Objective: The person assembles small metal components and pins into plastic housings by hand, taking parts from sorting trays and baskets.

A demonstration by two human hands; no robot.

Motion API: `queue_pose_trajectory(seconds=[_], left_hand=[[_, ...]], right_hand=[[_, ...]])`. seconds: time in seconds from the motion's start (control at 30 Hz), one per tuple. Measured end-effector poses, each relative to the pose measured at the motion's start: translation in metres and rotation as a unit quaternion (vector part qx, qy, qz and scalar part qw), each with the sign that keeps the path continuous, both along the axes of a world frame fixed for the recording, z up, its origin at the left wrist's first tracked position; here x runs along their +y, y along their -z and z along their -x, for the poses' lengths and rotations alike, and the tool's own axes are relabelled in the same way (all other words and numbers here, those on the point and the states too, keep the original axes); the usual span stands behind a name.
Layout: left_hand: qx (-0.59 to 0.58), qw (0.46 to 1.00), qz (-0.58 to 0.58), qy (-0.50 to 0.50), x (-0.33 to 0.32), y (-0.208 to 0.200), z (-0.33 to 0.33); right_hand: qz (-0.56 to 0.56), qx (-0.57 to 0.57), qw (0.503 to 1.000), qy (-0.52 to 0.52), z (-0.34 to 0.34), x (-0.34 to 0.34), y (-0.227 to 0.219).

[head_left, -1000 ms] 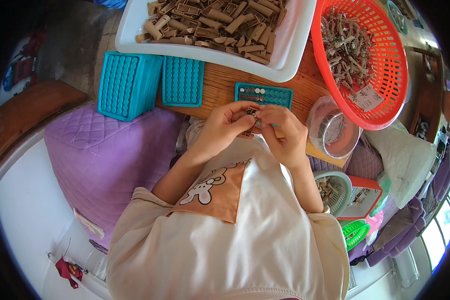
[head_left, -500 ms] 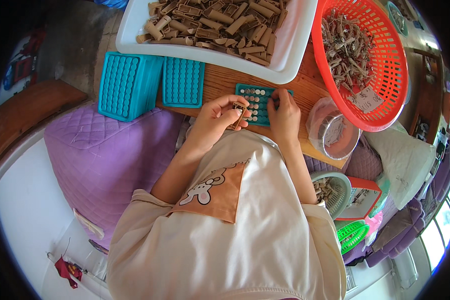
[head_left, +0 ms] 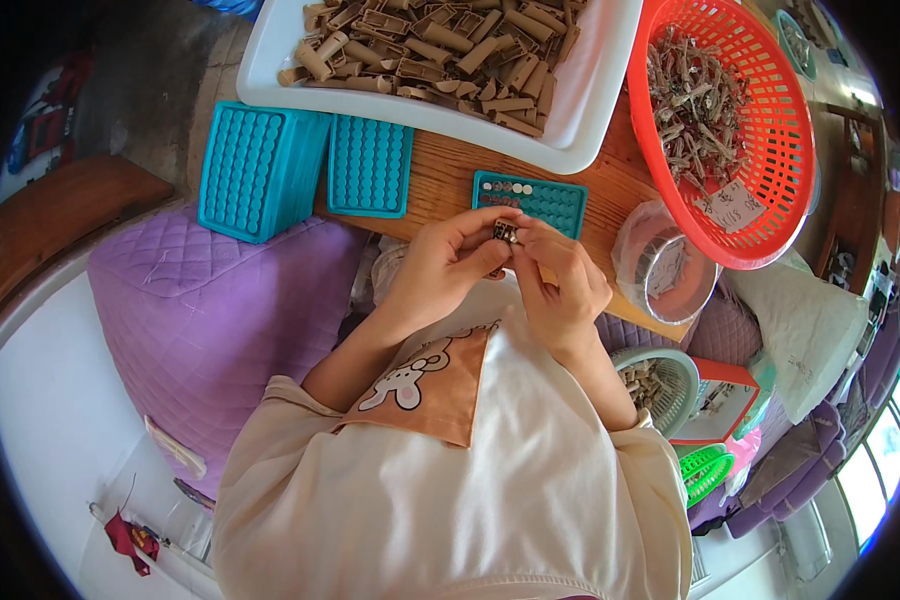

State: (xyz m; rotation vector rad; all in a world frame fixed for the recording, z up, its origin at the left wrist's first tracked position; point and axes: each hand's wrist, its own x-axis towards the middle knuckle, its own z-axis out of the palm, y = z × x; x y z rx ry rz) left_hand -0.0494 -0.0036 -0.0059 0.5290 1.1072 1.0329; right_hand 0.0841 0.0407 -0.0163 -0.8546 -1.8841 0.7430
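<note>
My left hand (head_left: 440, 268) is closed around a small brown plastic casing (head_left: 505, 232) with shiny metal bits inside, held above the table's front edge. Against its right end my right hand (head_left: 567, 285) presses with pinched fingertips; whatever tiny piece sits between them is too small to make out. Just beyond both hands lies a teal tray (head_left: 558, 208) with round pockets, some holding small white and silvery discs at its left side. My fingers cover part of its near edge.
A white tub (head_left: 580, 120) of brown casings stands at the back. Stacked teal trays (head_left: 245, 170) and another teal tray (head_left: 370, 165) sit to the left. At the right are a red basket (head_left: 785, 150) of metal parts and a plastic-lined round container (head_left: 660, 265).
My right hand has left the teal tray and come back to the casing. My left hand has shifted slightly right with the casing, so both hands now meet.
</note>
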Motion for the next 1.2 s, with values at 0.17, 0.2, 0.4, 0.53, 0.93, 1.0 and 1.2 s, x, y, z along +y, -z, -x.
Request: queue_pose_trajectory(seconds=[0.17, 0.2, 0.4, 0.53, 0.93, 1.0, 1.2], left_hand=[[0.059, 0.997, -0.008, 0.042, 0.000, 0.000, -0.001], [0.121, 0.990, -0.001, 0.066, 0.000, -0.001, -0.002], [0.276, 0.945, -0.068, 0.163, 0.006, -0.021, -0.006], [0.200, 0.950, -0.109, 0.215, 0.009, -0.016, 0.000], [0.042, 0.999, -0.003, -0.011, 0.007, -0.003, 0.031], [0.085, 0.996, -0.008, -0.025, 0.001, 0.003, 0.037], [0.075, 0.996, -0.034, -0.020, 0.003, 0.006, 0.041]], right_hand=[[0.034, -0.033, 0.999, -0.020, -0.007, -0.001, -0.008], [0.095, -0.075, 0.992, -0.038, -0.009, 0.000, -0.014], [0.324, -0.221, 0.908, -0.150, -0.018, 0.039, -0.058], [0.267, -0.335, 0.866, -0.259, -0.015, 0.070, -0.067], [0.024, -0.377, 0.909, -0.178, 0.068, 0.216, -0.064], [0.038, -0.424, 0.892, -0.154, 0.083, 0.234, -0.060], [-0.043, -0.445, 0.888, -0.112, 0.070, 0.309, -0.006]])
